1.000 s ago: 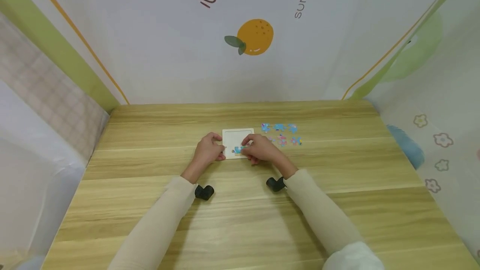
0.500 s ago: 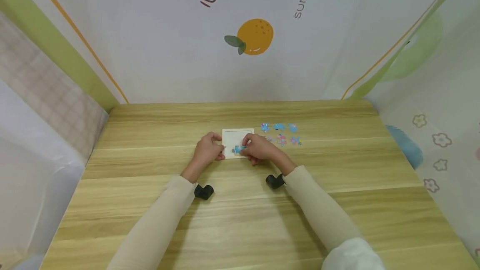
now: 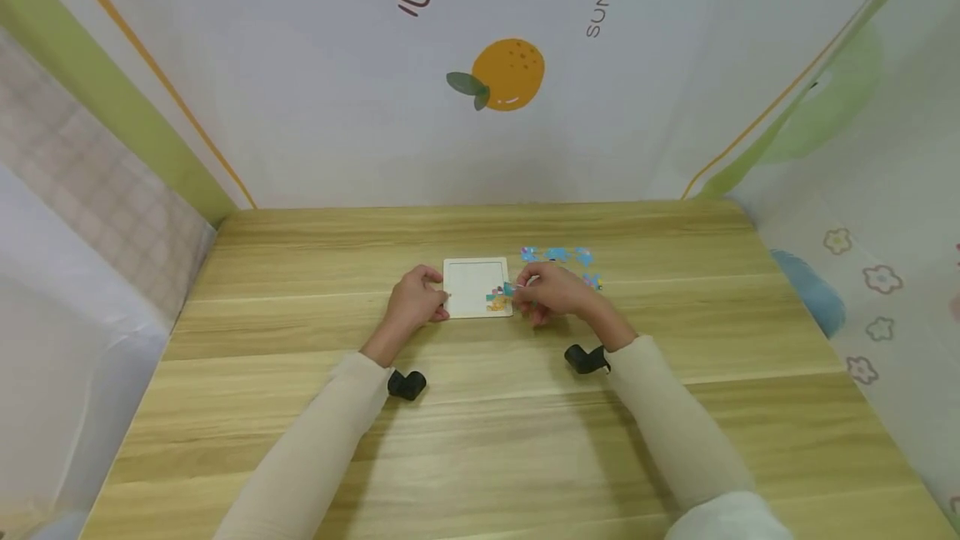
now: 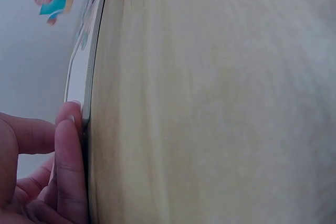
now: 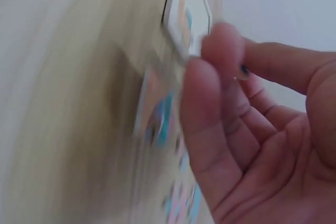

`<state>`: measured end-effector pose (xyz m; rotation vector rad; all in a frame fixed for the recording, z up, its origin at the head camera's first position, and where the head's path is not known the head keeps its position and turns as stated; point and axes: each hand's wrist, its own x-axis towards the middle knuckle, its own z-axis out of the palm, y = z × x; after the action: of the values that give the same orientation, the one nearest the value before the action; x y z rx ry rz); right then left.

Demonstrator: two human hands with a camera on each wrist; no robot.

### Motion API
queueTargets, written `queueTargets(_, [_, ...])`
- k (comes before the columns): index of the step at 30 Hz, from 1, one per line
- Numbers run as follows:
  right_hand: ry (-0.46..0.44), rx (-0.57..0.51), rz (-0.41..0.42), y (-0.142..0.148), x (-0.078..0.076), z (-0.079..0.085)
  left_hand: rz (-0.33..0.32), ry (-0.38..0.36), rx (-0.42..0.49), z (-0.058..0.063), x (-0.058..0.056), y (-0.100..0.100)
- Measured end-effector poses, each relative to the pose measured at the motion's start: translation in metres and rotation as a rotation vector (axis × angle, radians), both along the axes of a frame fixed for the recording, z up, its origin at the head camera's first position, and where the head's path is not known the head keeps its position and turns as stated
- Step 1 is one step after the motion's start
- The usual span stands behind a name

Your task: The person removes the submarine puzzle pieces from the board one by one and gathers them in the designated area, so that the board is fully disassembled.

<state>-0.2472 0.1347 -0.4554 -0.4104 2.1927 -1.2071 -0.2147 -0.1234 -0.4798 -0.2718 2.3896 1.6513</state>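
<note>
A square white puzzle tray with a thin inner outline lies on the wooden table. My left hand holds its left edge, thumb and fingertips right at the rim in the left wrist view. Near the tray's lower right corner sits a colourful patch of jigsaw puzzle, orange and teal. At the right edge, my right hand pinches a teal jigsaw piece between thumb and fingers. Those fingertips largely hide the piece in the right wrist view.
Several blue and pink jigsaw pieces lie right of the tray, some hidden behind my right hand. One blurred orange and blue piece shows close to that hand. A printed white cloth hangs behind the table.
My right hand has moved right, off the tray's lower part, taking the teal jigsaw piece along. This uncovers the patch in the corner. My left hand has stayed at the tray's edge.
</note>
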Motion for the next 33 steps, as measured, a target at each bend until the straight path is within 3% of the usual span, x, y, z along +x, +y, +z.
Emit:
queueTargets(6, [-0.039,-0.039,-0.114,0.04,0.004,-0.005,-0.008,-0.003,0.004,0.0,0.001,-0.001])
queueTargets(12, [-0.085,-0.027,-0.15,0.066,0.009,-0.013,-0.017,0.023,0.009,-0.002,0.002,-0.003])
queueTargets(19, [-0.135,-0.004,-0.177,0.078,0.013,-0.014,-0.018,0.02,-0.005,-0.004,0.002,-0.002])
queueTargets(33, [-0.105,-0.003,-0.197,0.083,0.013,-0.016,-0.015,0.016,-0.012,-0.002,0.001,-0.002])
